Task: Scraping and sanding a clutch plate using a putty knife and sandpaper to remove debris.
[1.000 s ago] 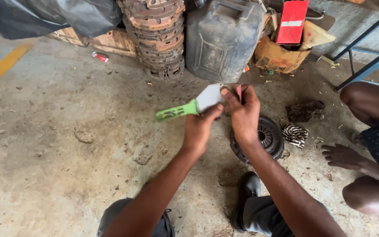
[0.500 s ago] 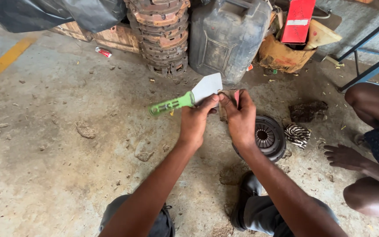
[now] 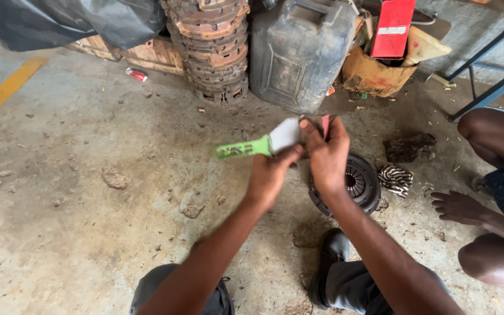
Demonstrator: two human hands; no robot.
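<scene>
A green-handled tool [image 3: 251, 147] with a flat pale blade is held in mid-air above the concrete floor [image 3: 77, 192], in front of the dark jerrycan [image 3: 300, 52] and a little up and left of the round clutch plate [image 3: 348, 184] that lies on the ground. Its long axis runs nearly level across the view, tilted slightly: the green handle end points left and a touch down, the pale blade end points right and a touch up, towards the hands. The blade end is gripped by the left hand [image 3: 272, 172], whose fingers are closed around it from below. The right hand [image 3: 326, 153] is closed too, pinching a thin reddish piece [image 3: 325, 125] just beside the blade tip; what that piece is cannot be told. For the work to go well, it is judged that the tool is best steadied by the left hand near the blade while the small piece is guided by the right, with both wrists kept close so that the two parts stay aligned. Farther out, a stack of rusty discs [image 3: 211, 46] stands left of the jerrycan, a torn cardboard box [image 3: 374, 73] to its right, and another person's bare foot [image 3: 459, 207] rests at the right edge.
</scene>
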